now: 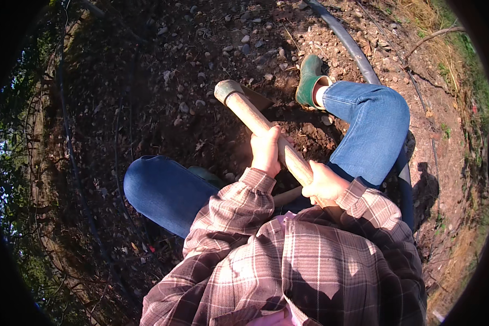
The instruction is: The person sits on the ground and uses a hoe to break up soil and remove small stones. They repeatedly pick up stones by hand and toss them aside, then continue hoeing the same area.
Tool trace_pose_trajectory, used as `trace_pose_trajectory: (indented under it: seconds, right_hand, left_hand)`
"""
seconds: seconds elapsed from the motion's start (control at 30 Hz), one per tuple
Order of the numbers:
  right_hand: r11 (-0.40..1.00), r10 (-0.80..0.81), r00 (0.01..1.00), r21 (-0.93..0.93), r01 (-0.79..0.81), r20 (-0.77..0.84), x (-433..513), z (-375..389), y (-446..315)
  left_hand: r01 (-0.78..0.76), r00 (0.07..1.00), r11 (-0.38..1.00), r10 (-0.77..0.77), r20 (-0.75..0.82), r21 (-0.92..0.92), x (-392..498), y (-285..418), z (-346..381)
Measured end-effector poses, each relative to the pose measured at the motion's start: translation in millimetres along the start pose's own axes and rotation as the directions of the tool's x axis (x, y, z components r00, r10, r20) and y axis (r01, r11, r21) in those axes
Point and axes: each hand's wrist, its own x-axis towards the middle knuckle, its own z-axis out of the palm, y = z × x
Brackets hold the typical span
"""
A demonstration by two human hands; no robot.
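Both my hands grip the pale wooden handle of a hoe, which slants across in front of my body. My left hand is wrapped around it nearer the head, and my right hand holds it lower, close to my chest. At the far end sits the metal collar with a broad flat blade, partly in shadow, over dug brown soil. Whether the blade touches the soil, I cannot tell. Another wooden shaft shows partly behind my right wrist.
My right foot wears a green rubber boot beside the dug soil. A thick dark hose passes behind my bent right leg. Thin tubes and a dry branch lie to the right. Stony ground spreads ahead.
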Motion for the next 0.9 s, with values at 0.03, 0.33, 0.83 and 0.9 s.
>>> trace_pose_trajectory:
  seconds: [0.03,0.33,0.83,0.9]
  right_hand:
    - [0.999,-0.009,1.000,-0.051,0.008,-0.019,-3.0,2.5,-5.1]
    - [0.892,-0.282,0.951,-0.401,0.209,-0.130,-13.3,22.1,-72.6]
    - [0.996,0.092,0.993,0.001,-0.092,-0.077,49.4,-22.9,-45.9]
    - [0.997,0.067,0.995,0.040,-0.064,-0.079,50.3,-25.6,-40.0]
  left_hand:
    - [-0.009,1.000,1.000,0.009,0.000,0.012,-3.8,5.2,2.3]
    - [-0.128,0.984,0.988,0.138,0.115,-0.091,0.4,66.8,6.7]
    - [0.095,0.995,0.991,-0.093,-0.029,0.097,81.8,18.2,17.9]
    - [0.140,0.990,0.982,-0.136,-0.043,0.124,85.3,19.7,19.5]
